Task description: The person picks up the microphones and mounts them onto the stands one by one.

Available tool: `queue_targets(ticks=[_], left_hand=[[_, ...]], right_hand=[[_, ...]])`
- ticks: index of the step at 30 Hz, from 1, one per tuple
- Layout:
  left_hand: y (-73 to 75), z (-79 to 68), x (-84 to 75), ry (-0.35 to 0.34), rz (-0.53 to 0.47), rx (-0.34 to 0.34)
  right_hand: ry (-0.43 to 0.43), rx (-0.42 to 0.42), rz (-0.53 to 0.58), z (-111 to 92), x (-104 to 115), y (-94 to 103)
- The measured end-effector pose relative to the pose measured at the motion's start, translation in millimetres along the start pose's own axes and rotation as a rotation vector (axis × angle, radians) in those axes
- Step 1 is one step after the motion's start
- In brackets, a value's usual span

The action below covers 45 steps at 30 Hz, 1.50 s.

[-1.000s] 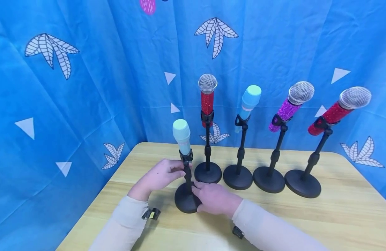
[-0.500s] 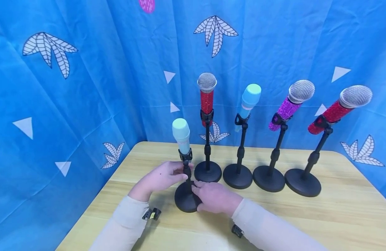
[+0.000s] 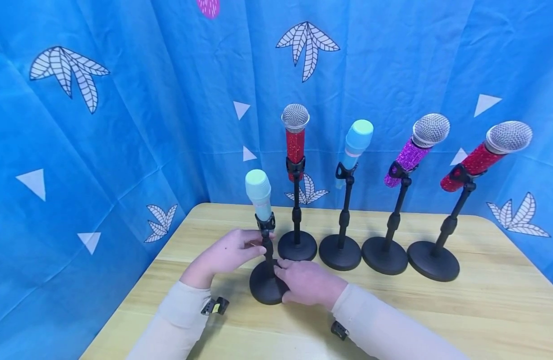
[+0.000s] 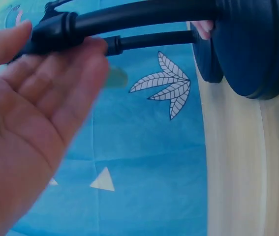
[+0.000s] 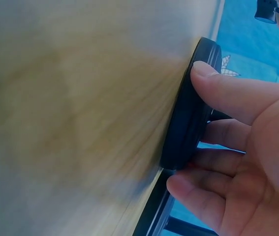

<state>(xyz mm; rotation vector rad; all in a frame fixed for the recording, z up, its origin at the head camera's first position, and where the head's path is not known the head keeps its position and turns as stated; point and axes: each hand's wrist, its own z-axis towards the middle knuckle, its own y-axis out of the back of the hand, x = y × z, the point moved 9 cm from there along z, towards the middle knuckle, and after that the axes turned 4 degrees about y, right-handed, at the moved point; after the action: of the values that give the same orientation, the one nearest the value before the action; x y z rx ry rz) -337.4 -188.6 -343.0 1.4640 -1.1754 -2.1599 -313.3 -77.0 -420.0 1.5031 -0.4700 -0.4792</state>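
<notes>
A light-blue microphone (image 3: 258,189) sits upright in the clip of a black microphone stand (image 3: 264,287) at the front of the group. My left hand (image 3: 230,252) holds this stand's post below the clip, the thumb on the near side and the fingers behind it. In the left wrist view the thumb and fingers of the left hand (image 4: 36,103) lie on either side of the thick collar. My right hand (image 3: 309,283) grips the right side of the round base (image 5: 191,108), with the thumb at its rim and the fingers over its top.
Behind stand several more microphones on black stands: a red one (image 3: 295,145), a blue one (image 3: 358,137), a purple one (image 3: 411,156) and another red one (image 3: 479,162). They share a wooden table (image 3: 393,320) backed by a blue patterned curtain (image 3: 375,60).
</notes>
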Motion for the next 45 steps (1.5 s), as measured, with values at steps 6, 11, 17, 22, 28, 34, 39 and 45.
queue_targets(ticks=[6, 11, 17, 22, 28, 34, 39, 45], left_hand=[[7.1, 0.6, -2.9, 0.021, 0.005, -0.044], [10.3, 1.1, -1.2, 0.087, 0.081, -0.113], [-2.2, 0.4, 0.2, 0.015, 0.004, 0.049], [1.9, 1.7, 4.7, 0.096, 0.022, -0.036], [5.1, 1.2, 0.7, 0.102, 0.066, -0.056], [4.2, -0.9, -6.3, -0.004, 0.013, 0.020], [6.9, -0.6, -3.3, 0.030, 0.011, -0.026], [8.1, -1.6, -2.4, 0.059, 0.058, -0.080]], right_hand=[[-0.003, -0.001, -0.004, 0, 0, 0.3], [-0.005, -0.005, 0.001, 0, -2, -1.0], [0.002, -0.009, 0.011, -1, -3, -0.5], [0.001, 0.003, 0.020, -2, -2, -0.3], [-0.006, -0.002, 0.027, -1, -3, 1.3], [0.002, -0.004, 0.023, 0, -2, 2.0], [0.003, 0.005, 0.015, 0, -1, 1.2], [-0.002, 0.004, 0.024, 1, -2, -0.3]])
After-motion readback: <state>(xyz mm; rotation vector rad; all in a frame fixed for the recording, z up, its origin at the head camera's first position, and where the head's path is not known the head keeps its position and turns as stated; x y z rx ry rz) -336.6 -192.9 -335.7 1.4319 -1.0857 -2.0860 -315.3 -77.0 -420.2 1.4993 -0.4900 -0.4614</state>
